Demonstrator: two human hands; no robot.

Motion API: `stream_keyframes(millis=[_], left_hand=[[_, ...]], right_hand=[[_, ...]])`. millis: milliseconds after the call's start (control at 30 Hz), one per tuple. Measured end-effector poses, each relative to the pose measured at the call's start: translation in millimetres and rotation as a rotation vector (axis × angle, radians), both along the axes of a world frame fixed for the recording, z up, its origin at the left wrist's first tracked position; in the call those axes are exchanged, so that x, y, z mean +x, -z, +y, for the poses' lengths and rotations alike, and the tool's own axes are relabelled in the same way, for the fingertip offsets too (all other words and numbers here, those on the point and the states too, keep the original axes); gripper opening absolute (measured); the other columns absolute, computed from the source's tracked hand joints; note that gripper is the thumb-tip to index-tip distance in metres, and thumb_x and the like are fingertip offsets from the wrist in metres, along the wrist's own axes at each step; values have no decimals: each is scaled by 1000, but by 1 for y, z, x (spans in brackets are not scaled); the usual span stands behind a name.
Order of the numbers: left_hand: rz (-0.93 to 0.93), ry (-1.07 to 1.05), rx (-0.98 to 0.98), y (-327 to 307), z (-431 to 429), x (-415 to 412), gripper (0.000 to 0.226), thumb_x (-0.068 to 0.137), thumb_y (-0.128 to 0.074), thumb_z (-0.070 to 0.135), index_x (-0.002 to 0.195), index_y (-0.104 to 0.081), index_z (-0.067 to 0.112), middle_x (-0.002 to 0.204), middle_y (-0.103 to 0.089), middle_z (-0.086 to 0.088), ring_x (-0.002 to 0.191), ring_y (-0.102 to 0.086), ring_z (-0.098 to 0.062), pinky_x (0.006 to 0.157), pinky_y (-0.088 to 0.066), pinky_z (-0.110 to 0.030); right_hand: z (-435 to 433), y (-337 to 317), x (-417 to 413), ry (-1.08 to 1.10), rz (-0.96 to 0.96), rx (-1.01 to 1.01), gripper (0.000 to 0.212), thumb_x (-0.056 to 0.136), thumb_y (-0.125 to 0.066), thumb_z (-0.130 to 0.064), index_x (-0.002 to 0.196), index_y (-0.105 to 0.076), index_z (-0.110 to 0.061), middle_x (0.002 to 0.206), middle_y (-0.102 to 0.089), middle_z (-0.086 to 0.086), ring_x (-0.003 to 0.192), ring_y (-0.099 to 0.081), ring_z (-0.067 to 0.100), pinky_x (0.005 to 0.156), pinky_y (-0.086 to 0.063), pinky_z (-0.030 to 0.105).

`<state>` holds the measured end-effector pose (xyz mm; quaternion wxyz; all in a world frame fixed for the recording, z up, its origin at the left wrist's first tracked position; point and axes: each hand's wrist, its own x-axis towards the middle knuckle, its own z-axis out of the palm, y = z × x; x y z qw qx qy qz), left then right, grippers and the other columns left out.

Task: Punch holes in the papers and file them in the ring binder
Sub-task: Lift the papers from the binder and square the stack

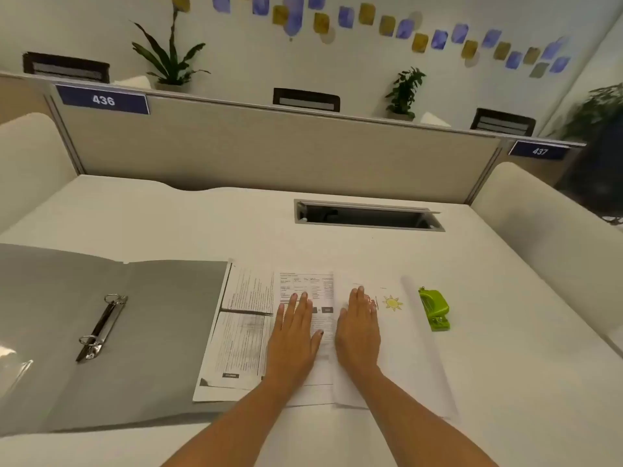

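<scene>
A grey ring binder lies open flat at the left, its two metal rings standing up. Several overlapping papers spread beside it: a printed text sheet, a sheet with a table and a sheet with a drawn yellow sun. My left hand rests flat with straight fingers on the table sheet. My right hand lies flat on the sun sheet, next to the left. A green hole punch sits just right of the papers, untouched.
The white desk has an open cable slot at the back. A beige partition with number signs 436 and 437 closes the far side. Cream chair backs stand left and right; plants sit behind the partition.
</scene>
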<state>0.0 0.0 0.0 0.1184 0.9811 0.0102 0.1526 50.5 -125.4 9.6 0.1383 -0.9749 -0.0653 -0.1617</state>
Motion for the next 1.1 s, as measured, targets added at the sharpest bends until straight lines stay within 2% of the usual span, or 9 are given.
stream_keyframes(millis=[167,300,400,533,600,733,867,1000,1100], left_hand=[[139,6,-38,6,-1,-6,66,99,-11,49,141,-44,9,149,-42,-9,140,-35,-25,114,-11,-38],[192,5,-54,10,0,-7,67,99,-10,51,141,-44,12,148,-45,-6,135,-44,-23,113,-9,-37],[173,3,-53,11,1,-8,67,99,-9,51,143,-43,13,149,-43,-5,137,-42,-23,114,-9,-39],[133,6,-49,11,1,-9,67,98,-9,51,146,-37,14,153,-37,-3,141,-35,-22,114,-9,-40],[126,5,-47,13,1,-8,67,98,-8,52,147,-34,15,154,-34,-3,142,-32,-21,115,-7,-40],[122,10,-57,15,1,-8,67,98,-8,53,149,-30,15,156,-30,-2,144,-28,-20,116,-6,-40],[117,8,-57,14,1,-9,67,97,-8,53,149,-30,15,156,-29,-2,144,-28,-21,115,-8,-41],[141,14,-46,11,0,-11,66,98,-11,52,149,-30,16,156,-29,-2,144,-27,-20,116,-7,-40],[160,18,-36,10,0,-11,67,98,-8,52,148,-32,15,155,-31,-3,144,-29,-21,116,-7,-40]], right_hand=[[-3,9,-5,59,77,25,56,93,-23,-23,134,-49,4,138,-52,20,130,-49,32,108,-36,44],[-4,11,-4,27,105,46,59,94,-18,-26,137,-45,3,144,-46,19,137,-41,30,113,-25,40],[-6,5,-8,13,104,185,51,99,-23,-23,142,-40,-2,150,-39,12,141,-33,24,117,-18,31],[-19,-12,-13,98,-42,449,34,97,-43,-11,129,-55,-11,132,-57,4,128,-45,17,105,-35,24],[-32,-18,-18,185,-112,516,31,93,-49,-5,122,-57,-11,125,-59,6,123,-46,19,98,-38,23],[-65,-21,-25,401,-142,486,44,83,-58,2,125,-50,-4,128,-51,14,123,-39,28,102,-40,37],[-90,-23,-32,650,-31,475,61,80,-68,-7,134,-40,3,138,-43,22,126,-36,37,104,-35,46],[-105,-24,-34,662,84,479,48,84,-66,-13,128,-49,-3,125,-58,17,117,-46,37,95,-38,45],[-111,-29,-36,645,81,592,36,85,-64,-8,120,-56,-8,115,-66,15,110,-51,34,90,-43,43]])
